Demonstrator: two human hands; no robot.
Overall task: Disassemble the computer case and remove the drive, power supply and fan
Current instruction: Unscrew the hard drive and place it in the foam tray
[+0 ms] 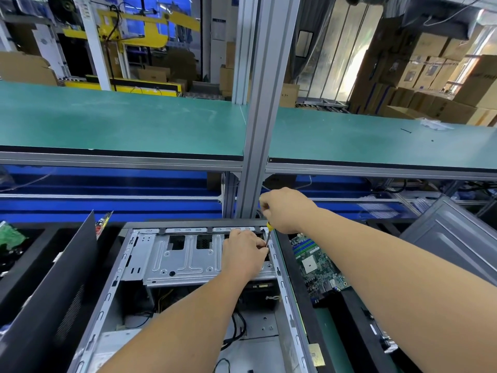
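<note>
The open computer case point(188, 286) lies on its side at the bottom centre of the frame, its interior facing up. Across its upper part sits the silver drive cage point(185, 259), a stamped metal bracket with slots and screw holes. Black cables point(236, 329) trail over the case floor below it.

The right hand point(285, 208), at centre right, is curled around the handle of a yellow-collared screwdriver point(268, 232), which stands nearly upright with its shaft pointing down at the upper right corner of the drive cage. The left hand point(243, 254) rests on that same corner, fingers bent and pinching near the screwdriver's tip; whatever they pinch is too small to make out.

Just right of the case a green motherboard point(314, 265) lies in a black tray. At lower left a black side panel point(53, 286) leans tilted against the case. A grey metal panel point(451, 232) sits at the right edge. Above, a green-topped counter point(121, 122) spans the frame, split by an aluminium post point(258, 109)
</note>
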